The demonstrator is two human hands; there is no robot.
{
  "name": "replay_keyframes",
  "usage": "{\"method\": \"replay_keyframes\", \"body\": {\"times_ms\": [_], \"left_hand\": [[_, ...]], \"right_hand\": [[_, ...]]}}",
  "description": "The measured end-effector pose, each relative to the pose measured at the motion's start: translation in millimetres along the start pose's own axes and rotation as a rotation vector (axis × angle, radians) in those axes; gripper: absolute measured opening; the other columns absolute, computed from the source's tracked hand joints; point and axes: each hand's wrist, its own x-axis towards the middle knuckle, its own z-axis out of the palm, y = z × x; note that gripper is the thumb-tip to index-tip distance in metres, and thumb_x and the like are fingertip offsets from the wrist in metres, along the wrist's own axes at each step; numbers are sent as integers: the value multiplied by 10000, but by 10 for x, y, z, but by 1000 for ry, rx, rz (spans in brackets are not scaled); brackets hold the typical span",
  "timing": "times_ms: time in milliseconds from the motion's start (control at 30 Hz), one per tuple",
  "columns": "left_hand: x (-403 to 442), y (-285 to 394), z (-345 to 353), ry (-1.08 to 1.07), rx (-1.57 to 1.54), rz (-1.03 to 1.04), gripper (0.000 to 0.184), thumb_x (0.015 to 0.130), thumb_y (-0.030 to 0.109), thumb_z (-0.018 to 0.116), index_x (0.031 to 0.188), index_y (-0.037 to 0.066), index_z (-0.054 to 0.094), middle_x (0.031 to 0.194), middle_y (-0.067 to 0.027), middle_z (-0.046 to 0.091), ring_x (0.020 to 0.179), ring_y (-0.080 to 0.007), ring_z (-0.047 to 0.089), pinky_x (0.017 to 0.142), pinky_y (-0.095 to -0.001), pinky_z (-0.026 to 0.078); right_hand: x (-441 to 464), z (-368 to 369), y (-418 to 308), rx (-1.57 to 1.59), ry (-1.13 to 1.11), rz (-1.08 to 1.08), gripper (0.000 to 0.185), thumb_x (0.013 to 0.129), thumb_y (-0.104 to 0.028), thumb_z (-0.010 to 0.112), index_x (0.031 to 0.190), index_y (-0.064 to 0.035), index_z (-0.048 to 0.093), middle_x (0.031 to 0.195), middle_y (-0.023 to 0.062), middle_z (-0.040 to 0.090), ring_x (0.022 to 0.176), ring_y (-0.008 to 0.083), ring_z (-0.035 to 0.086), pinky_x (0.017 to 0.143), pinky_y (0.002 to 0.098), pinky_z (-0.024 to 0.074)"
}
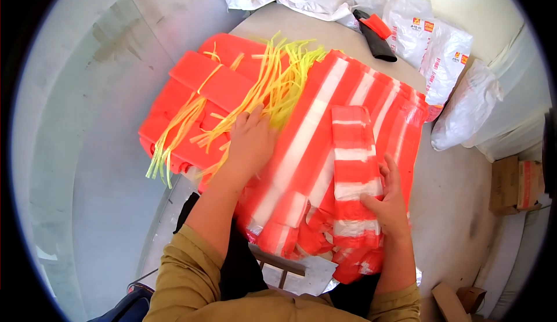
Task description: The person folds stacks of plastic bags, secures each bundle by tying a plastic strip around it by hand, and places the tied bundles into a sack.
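Observation:
A folded red-and-white striped plastic bundle [351, 191] lies on a larger stack of red-and-white striped plastic sheets [301, 130]. My right hand [390, 200] rests at the bundle's right edge, its thumb on top and its fingers spread. To the left, my left hand [252, 139] reaches into a loose pile of yellow plastic strips [284, 72]. Its fingers are bent together at the strips' lower ends; the fingertips are partly hidden. Beneath the strips lies a pile of folded red plastic [212, 81], with one strip looped around its top piece.
White printed sacks [406, 29] line the far side, with a black-and-red roll [376, 36] before them. A white plastic bag [467, 107] hangs at the right edge. Cardboard boxes [510, 185] stand further right. A pale wall [104, 136] is on the left.

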Motion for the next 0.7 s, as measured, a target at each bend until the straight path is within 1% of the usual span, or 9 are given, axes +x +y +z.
{"method": "replay_keyframes", "body": {"times_ms": [133, 200, 333, 433, 533, 600, 633, 667, 700], "left_hand": [[38, 20, 29, -101, 39, -78, 399, 979, 243, 651, 1301, 9, 685, 1505, -117, 576, 1244, -377, 537, 1070, -481, 456], [54, 32, 9, -63, 23, -63, 379, 978, 232, 651, 1283, 12, 701, 1465, -118, 610, 1229, -370, 548, 1061, -476, 460], [73, 109, -180, 62, -64, -8, 333, 987, 227, 647, 1219, 7, 739, 1335, -141, 684, 1140, -371, 601, 1021, -459, 490], [14, 262, -370, 13, -391, -44, 329, 1031, 259, 631, 1210, 15, 761, 1261, -118, 723, 1064, -325, 655, 983, -432, 516], [-107, 503, -617, -517, -1189, -435, 464, 1080, 392, 597, 1303, 6, 724, 1269, -88, 722, 1083, -254, 678, 984, -408, 528], [-236, 557, -577, -807, -1602, -335, 567, 1088, 470, 566, 1377, -7, 673, 1301, -83, 709, 1131, -214, 666, 1003, -398, 523], [-312, 579, -523, -957, -1806, -275, 621, 1091, 508, 551, 1413, -13, 647, 1317, -80, 702, 1154, -194, 660, 1013, -394, 520], [-400, 622, -420, -1083, -1831, -302, 742, 1069, 580, 544, 1479, -39, 566, 1360, -128, 678, 1232, -221, 648, 1065, -399, 507], [-473, 781, -452, -1027, -1906, -467, 717, 1070, 548, 560, 1488, -35, 549, 1381, -137, 665, 1272, -237, 633, 1100, -417, 490]], "right_hand": [[19, 3, -13, 42, -10, 29, 1048, 775, -7, 756, 1688, -88, 249, 1642, 206, 365, 1562, 335, 318, 1158, 425, 435], [22, -19, -5, 94, -27, 26, 1052, 773, 14, 746, 1692, -91, 244, 1673, 196, 332, 1567, 336, 307, 1153, 426, 443], [10, -36, -106, 317, -25, 146, 1040, 782, 75, 679, 1702, -97, 225, 1675, 180, 350, 1517, 319, 402, 1148, 396, 449], [28, -63, -34, 535, -49, 184, 994, 804, 76, 647, 1697, -71, 234, 1653, 178, 397, 1453, 304, 490, 1143, 380, 459], [4, -23, -26, 728, -81, 229, 926, 842, 37, 645, 1681, -33, 259, 1604, 176, 468, 1397, 290, 551, 1143, 388, 471], [-24, 64, -88, 841, -143, 235, 870, 876, 2, 653, 1665, -10, 286, 1571, 173, 507, 1384, 281, 562, 1145, 404, 476], [-27, 105, -55, 819, -155, 234, 835, 900, -13, 644, 1659, -9, 298, 1560, 167, 520, 1381, 275, 565, 1144, 406, 479], [-17, 150, 19, 796, -167, 234, 799, 924, -27, 636, 1654, -8, 310, 1548, 161, 533, 1378, 270, 569, 1143, 409, 481], [-19, 173, 58, 773, -178, 235, 765, 947, -42, 627, 1648, -8, 323, 1537, 154, 546, 1375, 264, 573, 1142, 412, 484]]}}
